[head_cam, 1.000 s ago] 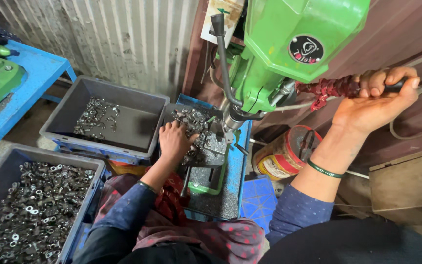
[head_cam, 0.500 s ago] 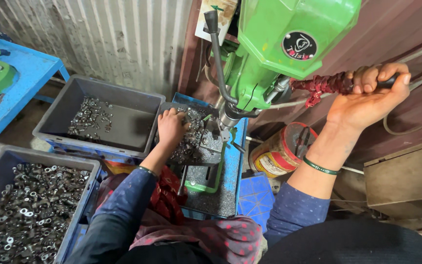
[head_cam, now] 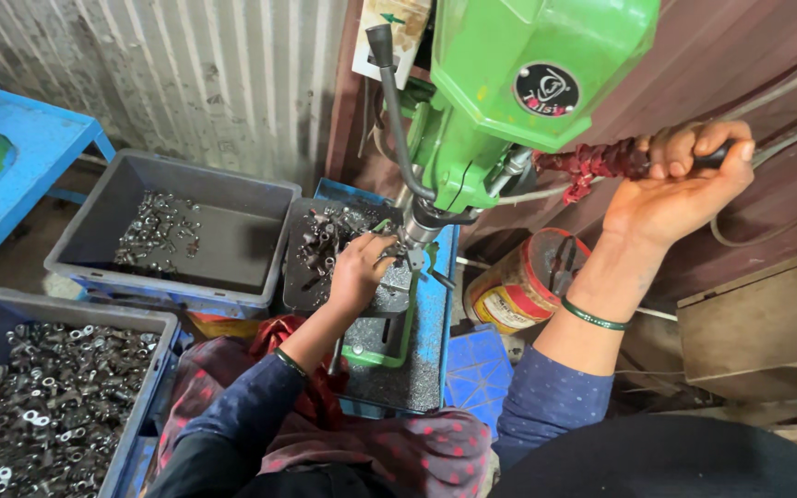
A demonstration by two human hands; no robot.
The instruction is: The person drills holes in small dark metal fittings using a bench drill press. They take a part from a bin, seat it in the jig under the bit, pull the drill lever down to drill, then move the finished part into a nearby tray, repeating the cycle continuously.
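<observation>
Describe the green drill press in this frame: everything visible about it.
The green drill press stands upright against the wall over a blue table. Its painted metal head carries a round dark badge. A dark, knob-tipped lever rises on its left, and a feed handle wrapped in red cloth sticks out to the right. The right hand has its grip closed around that handle. Below the head, the silvery spindle points down at a green vise, where the left hand rests beside small metal parts.
</observation>
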